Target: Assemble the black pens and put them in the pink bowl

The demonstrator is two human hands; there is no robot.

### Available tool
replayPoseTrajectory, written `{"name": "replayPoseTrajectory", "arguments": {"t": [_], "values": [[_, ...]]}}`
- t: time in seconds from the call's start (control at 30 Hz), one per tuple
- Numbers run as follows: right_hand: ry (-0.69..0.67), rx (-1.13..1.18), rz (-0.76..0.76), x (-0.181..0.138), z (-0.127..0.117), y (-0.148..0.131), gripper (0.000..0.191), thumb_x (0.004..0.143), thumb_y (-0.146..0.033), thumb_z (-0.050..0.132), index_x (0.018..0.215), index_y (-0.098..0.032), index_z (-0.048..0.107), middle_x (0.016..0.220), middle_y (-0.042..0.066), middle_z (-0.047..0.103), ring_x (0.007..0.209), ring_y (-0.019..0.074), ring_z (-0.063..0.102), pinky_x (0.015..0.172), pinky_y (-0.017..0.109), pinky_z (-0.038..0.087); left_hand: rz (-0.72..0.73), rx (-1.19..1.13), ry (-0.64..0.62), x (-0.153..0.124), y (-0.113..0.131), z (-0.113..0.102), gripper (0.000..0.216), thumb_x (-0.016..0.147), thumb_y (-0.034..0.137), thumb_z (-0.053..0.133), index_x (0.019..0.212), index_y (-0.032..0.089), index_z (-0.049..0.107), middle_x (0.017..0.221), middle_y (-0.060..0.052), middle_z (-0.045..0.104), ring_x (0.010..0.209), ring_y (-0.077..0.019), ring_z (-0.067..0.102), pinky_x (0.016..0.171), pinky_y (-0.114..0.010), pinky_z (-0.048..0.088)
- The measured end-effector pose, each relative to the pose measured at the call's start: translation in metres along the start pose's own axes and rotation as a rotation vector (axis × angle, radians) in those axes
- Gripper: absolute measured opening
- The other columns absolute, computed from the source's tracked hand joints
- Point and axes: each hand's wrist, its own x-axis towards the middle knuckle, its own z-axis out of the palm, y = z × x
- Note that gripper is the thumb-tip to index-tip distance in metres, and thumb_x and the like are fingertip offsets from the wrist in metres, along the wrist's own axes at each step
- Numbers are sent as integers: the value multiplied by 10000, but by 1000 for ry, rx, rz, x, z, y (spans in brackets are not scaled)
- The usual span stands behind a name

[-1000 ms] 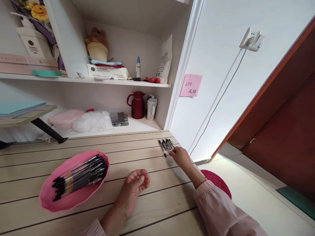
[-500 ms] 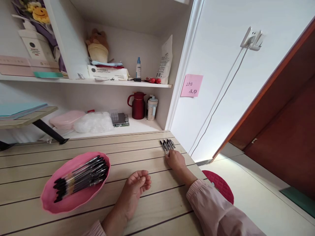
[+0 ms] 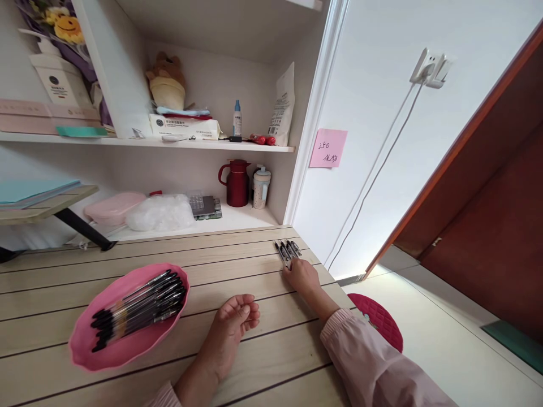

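Observation:
A short row of black pens (image 3: pixel 288 249) lies side by side near the far right corner of the wooden desk (image 3: pixel 237 265). My right hand (image 3: pixel 302 277) reaches out to them, its fingers pressed together on their near ends. Closer to me, my left hand (image 3: pixel 235 319) rests palm up on the desk with its fingers curled in and nothing visible in them. At the left stands a pink dish (image 3: pixel 85 353) holding several more black pens (image 3: pixel 139 308).
Shelves behind the desk carry a red jug (image 3: pixel 234 182), a pale cup (image 3: pixel 261 186), a clear plastic bag (image 3: pixel 160 211) and boxes. A small raised stand (image 3: pixel 46 203) juts in at the left. A red cushion (image 3: pixel 377 325) sits below the desk's right edge, beside a brown door (image 3: pixel 487 215).
My right hand has slid left from the right side of the pen row to its near ends, and the pens lie closer together. The left hand has stayed put.

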Motion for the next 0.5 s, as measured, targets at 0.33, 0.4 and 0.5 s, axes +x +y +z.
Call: {"name": "replayPoseTrajectory", "arguments": {"t": [0.33, 0.4, 0.5], "values": [[-18, -19, -138, -46, -14, -15, 249, 801, -258, 409, 878, -148, 618, 890, 130, 650, 846, 215, 588, 656, 281, 365, 107, 279, 3, -1, 5, 2, 246, 673, 294, 623, 874, 154, 607, 783, -54, 636, 710, -156, 581, 703, -299, 447], [-40, -6, -221, -66, -12, -24, 248, 798, -258, 407, 850, -152, 625, 862, 122, 658, 825, 214, 593, 640, 276, 357, 221, 570, 82, -4, 26, -2, 240, 667, 292, 599, 864, 157, 613, 807, -63, 649, 741, -179, 589, 714, -301, 445], [-89, 39, -331, -94, -10, -39, 234, 779, -275, 431, 806, -163, 635, 826, 110, 669, 768, 203, 598, 590, 264, 336, 429, 1194, 317, -16, 77, -21, 245, 732, 271, 485, 925, 186, 608, 948, -77, 646, 879, -222, 577, 795, -342, 415]]}}
